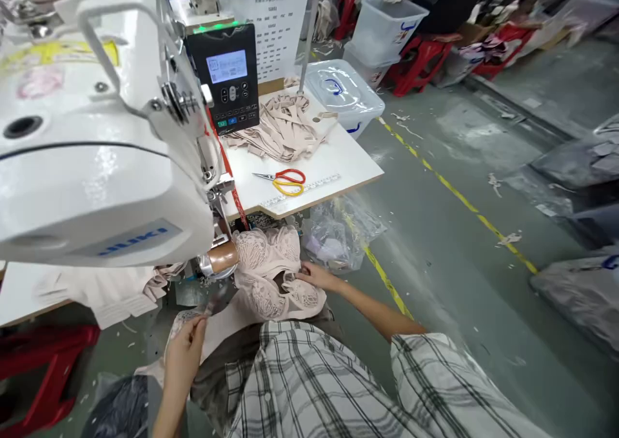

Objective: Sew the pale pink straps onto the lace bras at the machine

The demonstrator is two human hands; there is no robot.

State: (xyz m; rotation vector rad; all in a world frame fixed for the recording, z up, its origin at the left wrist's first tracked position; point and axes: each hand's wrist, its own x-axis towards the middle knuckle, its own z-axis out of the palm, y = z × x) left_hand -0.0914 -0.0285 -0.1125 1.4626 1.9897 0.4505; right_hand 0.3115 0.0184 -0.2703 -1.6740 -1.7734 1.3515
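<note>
A pale pink lace bra (271,299) lies across my lap, and another lace bra (256,249) joins or overlaps it beside the sewing machine's copper-coloured arm end (222,256). My right hand (313,275) pinches the lap bra's upper edge near the right cup. My left hand (186,344) is closed at the left, thumb against fingers, by the bra's long side band (227,325). A thin, blurred strip stands up from its fingertips. Below that hand, more pink fabric hangs down to the left.
The white sewing machine (97,193) fills the left. Scissors (290,181), a clear ruler (319,183) and a heap of beige straps (285,128) lie on the white tabletop (348,164). A lidded plastic box (341,93) stands behind; a red stool (46,367) is at lower left.
</note>
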